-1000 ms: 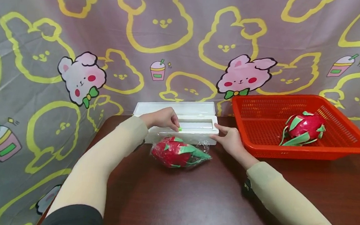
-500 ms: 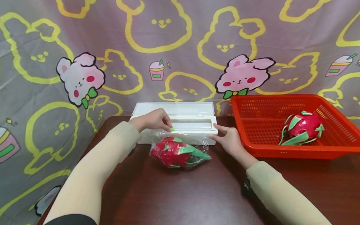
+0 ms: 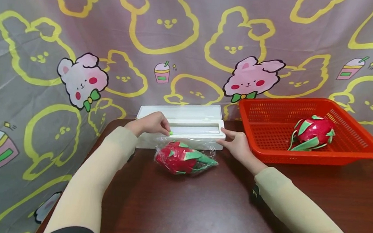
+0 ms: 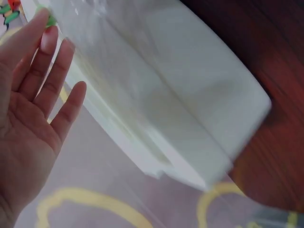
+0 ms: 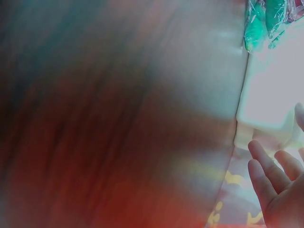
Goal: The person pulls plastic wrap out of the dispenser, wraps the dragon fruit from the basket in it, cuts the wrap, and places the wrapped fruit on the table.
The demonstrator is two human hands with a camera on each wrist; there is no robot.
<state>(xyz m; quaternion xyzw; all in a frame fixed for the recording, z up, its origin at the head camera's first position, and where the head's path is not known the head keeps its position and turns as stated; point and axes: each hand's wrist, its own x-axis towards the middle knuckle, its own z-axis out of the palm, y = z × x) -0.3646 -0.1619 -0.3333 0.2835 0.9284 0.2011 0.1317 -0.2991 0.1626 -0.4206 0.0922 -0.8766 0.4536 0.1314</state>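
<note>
A white cling film dispenser (image 3: 201, 136) stands at the back of the table with its lid (image 3: 180, 111) raised. My left hand (image 3: 150, 123) pinches a small green slide cutter (image 3: 171, 133) on the dispenser's front edge; the left wrist view has this cutter (image 4: 51, 20) at its upper left. My right hand (image 3: 239, 146) grips the dispenser's right end between thumb and fingers. Just in front lies a toy dragon fruit (image 3: 177, 158), red with green leaves, covered in clear film. Whether that film still joins the dispenser I cannot tell.
To the right, a red plastic basket (image 3: 306, 159) holds another toy dragon fruit (image 3: 316, 131) that shows no film. Behind the brown table (image 3: 205, 210) hangs a patterned cloth (image 3: 194, 28), which also covers the left side.
My left hand has slid leftward along the dispenser's edge with the green cutter, uncovering more of the front edge. My right hand and the dragon fruit stay in place.
</note>
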